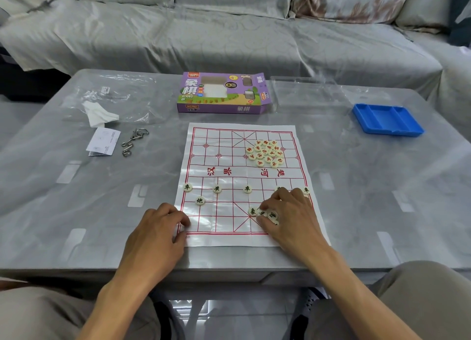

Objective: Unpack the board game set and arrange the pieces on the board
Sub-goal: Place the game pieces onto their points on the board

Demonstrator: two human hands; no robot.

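A white paper board (229, 207) with a red grid lies on the grey table. Red-lettered pieces (266, 152) sit heaped on its far right. Black-lettered pieces (217, 189) stand singly in a near row, with one more (199, 200) below them at the left. My right hand (288, 217) lies over a small cluster of black pieces (252, 211) at the near right, its fingers curled on them. My left hand (158, 227) rests with curled fingers on the board's near left corner, and I cannot see whether it holds anything.
The purple game box (221, 92) lies open behind the board. A clear plastic lid (305, 92) and a blue tray (387, 119) sit at the back right. At the left are a plastic bag (109, 97), a tissue, a leaflet (103, 142) and metal puzzle rings (133, 141).
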